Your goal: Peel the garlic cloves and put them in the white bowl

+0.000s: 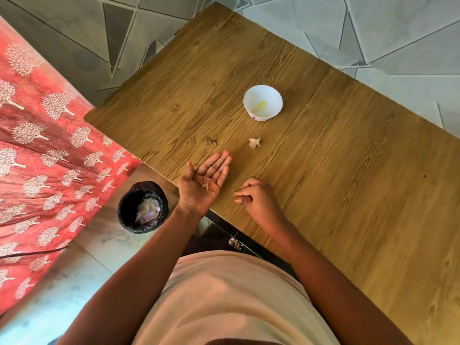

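Left hand (205, 181): palm up, fingers straight and together, thumb spread; over the near edge of the bench (348, 170); a small pale scrap of peel (205, 186) lying on the palm, held by nothing but the flat of the hand.
Right hand (256, 197): knuckles up, fingers curled inward, fingertips drawn together toward the left; resting on or just above the bench, just beside the left hand; whether something tiny sits pinched between the fingertips cannot be told.
Gap between hands: narrow, bare wood showing, no contact.
Bowl (263, 102): white, scalloped rim, upright on the bench, well beyond the hands; yellowish peeled cloves (259, 107) at the bottom.
Husk (254, 142): crumpled papery piece on the bench between bowl and hands, apart from both; whether any clove remains inside cannot be told.
Bin (143, 207): round, black liner, on the floor just left of the left wrist, below the bench edge; pale scraps inside.
Cloth (49, 158): red with white tree print, at far left, beside the bench corner.
Floor: pale tiles under the bin; a foot (235, 244) visible below the bench edge.
Torso: light beige top, lower centre.
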`<state>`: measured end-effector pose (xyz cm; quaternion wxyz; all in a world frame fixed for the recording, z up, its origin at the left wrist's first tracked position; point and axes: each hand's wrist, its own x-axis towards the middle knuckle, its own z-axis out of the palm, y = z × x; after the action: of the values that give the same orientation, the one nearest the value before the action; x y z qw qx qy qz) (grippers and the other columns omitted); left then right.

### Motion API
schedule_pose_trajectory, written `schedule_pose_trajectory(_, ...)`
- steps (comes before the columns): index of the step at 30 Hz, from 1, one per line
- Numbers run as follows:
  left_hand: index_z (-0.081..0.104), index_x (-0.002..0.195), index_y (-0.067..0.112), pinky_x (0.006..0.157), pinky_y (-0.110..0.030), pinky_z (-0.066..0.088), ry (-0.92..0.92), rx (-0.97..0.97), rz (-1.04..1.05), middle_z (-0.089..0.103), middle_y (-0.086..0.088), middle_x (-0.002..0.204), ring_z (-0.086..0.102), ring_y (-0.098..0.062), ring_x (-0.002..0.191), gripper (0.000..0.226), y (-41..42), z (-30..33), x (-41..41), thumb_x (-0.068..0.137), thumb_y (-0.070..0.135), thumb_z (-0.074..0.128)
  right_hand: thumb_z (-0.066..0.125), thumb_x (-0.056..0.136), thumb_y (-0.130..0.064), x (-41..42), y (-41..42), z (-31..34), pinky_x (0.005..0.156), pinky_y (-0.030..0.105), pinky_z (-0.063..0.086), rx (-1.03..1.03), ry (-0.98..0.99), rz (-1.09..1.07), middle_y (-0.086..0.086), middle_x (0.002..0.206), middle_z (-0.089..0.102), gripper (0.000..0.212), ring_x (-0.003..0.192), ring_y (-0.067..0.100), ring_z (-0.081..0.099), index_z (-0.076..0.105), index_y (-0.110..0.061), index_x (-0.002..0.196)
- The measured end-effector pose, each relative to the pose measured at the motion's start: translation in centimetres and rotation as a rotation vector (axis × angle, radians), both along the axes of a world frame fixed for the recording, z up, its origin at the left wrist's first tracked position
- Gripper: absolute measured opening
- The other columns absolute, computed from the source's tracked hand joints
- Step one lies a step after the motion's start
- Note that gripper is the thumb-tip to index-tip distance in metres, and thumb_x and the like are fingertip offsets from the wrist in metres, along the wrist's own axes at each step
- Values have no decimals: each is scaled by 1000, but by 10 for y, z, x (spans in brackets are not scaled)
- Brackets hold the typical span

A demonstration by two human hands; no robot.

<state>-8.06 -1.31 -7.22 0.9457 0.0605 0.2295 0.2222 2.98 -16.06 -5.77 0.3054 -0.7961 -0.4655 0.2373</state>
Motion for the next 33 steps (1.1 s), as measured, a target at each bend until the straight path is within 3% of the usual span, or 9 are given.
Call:
schedule_pose_trajectory(8, 51, 138, -13, 116, -47, 41, -5, -8, -9, 48, -31, 151, 49, -43, 141, 82, -1, -1, -5, 108, 57, 19, 81, 79, 1, -6, 5, 0, 72, 26, 60, 50, -47, -54, 0, 88, 71, 13, 79, 7, 69, 78, -8, 87)
schedule_pose_trajectory(15, 58, 133, -13, 117, -47, 42, -4, -44, -4, 50, -31, 149, 50, -44, 140, 86, -3, 4, -6, 108, 58, 16, 68, 81, 7, -25, 1, -10, 81, 29, 49, -34, -192, -18, 1, 101, 55, 19, 98, 14, 52, 66, -11, 87)
schedule_pose_trajectory(22, 51, 142, -11, 126, -44, 28, 3, -88, -23, 51, -30, 150, 49, -42, 142, 85, 8, 9, -22, 108, 57, 12, 62, 91, 9, -27, 4, 6, 77, 17, 55, -7, 126, -270, -3, 99, 66, 25, 93, 3, 63, 69, -14, 97)
schedule_pose_trajectory(28, 54, 138, -12, 124, -45, 31, -9, -83, -25, 52, -30, 148, 50, -43, 140, 85, 39, 13, -69, 108, 57, 14, 66, 91, 7, -76, 44, 21, 68, 19, 54, 88, 277, -426, -1, 92, 70, 22, 81, 12, 67, 70, -15, 91)
schedule_pose_trajectory(31, 56, 135, -13, 120, -45, 38, 21, -68, 13, 53, -31, 147, 53, -42, 138, 82, 65, 10, -103, 109, 55, 17, 67, 92, 5, -112, 81, 29, 64, 19, 54, 145, 395, -409, 0, 90, 71, 20, 76, 12, 70, 71, -14, 89)
schedule_pose_trajectory(33, 57, 135, -13, 122, -46, 35, 31, -59, 61, 53, -31, 146, 53, -42, 137, 81, 90, 3, -134, 109, 54, 17, 69, 92, 4, -145, 119, 30, 64, 25, 57, 185, 441, -365, -3, 86, 73, 25, 72, 17, 71, 71, -20, 85)
